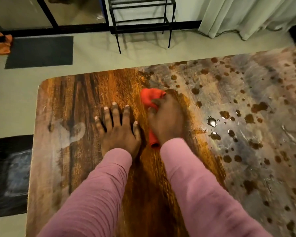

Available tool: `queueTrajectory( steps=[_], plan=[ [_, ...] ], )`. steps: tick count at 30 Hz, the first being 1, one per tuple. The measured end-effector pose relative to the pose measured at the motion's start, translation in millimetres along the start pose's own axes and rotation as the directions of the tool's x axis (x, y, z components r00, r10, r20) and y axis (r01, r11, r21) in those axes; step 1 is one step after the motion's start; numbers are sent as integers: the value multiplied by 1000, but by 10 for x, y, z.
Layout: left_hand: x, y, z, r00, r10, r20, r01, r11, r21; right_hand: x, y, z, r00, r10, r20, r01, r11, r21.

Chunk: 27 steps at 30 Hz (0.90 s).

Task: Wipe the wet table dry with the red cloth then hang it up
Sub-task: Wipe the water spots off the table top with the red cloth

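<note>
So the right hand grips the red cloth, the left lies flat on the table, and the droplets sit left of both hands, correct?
No: the head view shows the droplets right of both hands. The right hand grips the red cloth; the left hand lies flat on the table.

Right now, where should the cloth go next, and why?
Probably a short sweep to the right. The right hand grips the cloth on the table, and drops and a shiny puddle sit just right of it, unwiped. The left hand rests flat on the other side.
</note>
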<state>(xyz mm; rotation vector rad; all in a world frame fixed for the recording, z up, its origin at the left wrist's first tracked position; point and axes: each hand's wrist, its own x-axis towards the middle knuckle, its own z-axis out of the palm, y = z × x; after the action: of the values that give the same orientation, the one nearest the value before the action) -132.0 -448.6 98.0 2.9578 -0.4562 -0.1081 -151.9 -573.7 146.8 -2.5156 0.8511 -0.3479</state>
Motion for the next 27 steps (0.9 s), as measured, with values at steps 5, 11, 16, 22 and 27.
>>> queueTrajectory(
  steps=[5, 11, 16, 22, 27],
  plan=[
    [5, -1, -13, 1000, 9, -1, -9, 1000, -6, 174, 160, -27, 987, -148, 59, 150, 988, -40],
    [13, 7, -1, 1000, 11, -1, -11, 1000, 4, 608, 75, -35, 968, 213, -137, -215, 976, -5],
    [8, 11, -17, 1000, 3, 25, -3, 1000, 16, 320, -177, 169, 963, -260, 76, 262, 965, -11],
    [-6, 2, -18, 1000, 24, 11, -24, 1000, 10, 917, 78, -33, 976, 92, -198, -69, 990, 120],
    [8, 7, -26, 999, 19, 43, -19, 1000, 18, 1003, -322, 239, 993, 10, -120, 1, 996, 94]
  ],
)
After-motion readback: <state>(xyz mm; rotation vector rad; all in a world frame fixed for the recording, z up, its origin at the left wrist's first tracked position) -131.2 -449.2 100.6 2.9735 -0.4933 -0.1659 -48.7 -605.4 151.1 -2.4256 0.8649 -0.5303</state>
